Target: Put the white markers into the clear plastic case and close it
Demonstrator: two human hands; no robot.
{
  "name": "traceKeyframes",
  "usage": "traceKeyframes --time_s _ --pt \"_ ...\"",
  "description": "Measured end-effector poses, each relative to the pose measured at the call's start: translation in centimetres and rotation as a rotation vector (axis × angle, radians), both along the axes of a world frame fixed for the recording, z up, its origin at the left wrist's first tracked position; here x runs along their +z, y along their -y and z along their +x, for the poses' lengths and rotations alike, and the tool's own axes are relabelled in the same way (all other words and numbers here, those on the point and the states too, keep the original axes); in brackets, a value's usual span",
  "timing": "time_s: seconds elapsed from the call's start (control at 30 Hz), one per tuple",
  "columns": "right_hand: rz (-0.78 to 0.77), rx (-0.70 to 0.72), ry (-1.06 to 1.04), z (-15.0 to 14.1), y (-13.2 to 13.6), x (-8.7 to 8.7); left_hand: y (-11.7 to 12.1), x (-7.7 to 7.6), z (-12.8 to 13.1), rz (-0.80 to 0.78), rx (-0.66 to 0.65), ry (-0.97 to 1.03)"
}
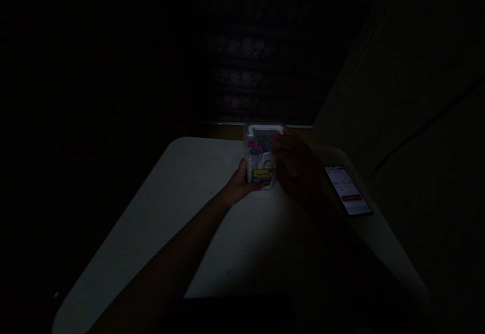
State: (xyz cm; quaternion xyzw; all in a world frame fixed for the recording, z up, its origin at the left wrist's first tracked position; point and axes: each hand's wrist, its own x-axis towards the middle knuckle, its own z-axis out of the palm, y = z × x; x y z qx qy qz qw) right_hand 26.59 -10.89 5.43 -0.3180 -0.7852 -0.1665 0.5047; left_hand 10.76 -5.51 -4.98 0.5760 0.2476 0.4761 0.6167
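Note:
A clear plastic marker case [260, 159] stands on the white table at its far side. It has a white handle, a yellow label on the front and markers with pink, purple and teal caps inside. My left hand [242, 185] is closed around its lower left side, the thumb up along the side and a finger across the front below the label. My right hand [299, 164], dark in shadow, is at the right side of the case with its fingers apart near the handle and front catch. Whether those fingertips touch the case is too dim to tell.
A phone [348, 191] with a lit timer screen lies on the right part of the white table [182, 187]. Behind the far edge hangs a dark patterned curtain [242, 76]. To the right is a dim wall with a cable [424, 126]. The room is very dark.

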Motion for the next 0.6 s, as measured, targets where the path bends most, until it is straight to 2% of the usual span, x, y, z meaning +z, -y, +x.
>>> traceKeyframes --time_s 0.23,0.37,0.6 --pt "-0.168 -0.056 -0.007 -0.7 0.6 1.0 -0.1 -0.2 0.0 0.009 0.017 -0.021" --pt "-0.189 -0.031 -0.018 -0.6 0.5 1.1 -0.2 -0.4 0.0 0.017 0.046 -0.06" --pt "-0.177 -0.079 0.05 -0.9 1.0 0.4 0.4 0.5 0.0 0.002 0.032 -0.004"
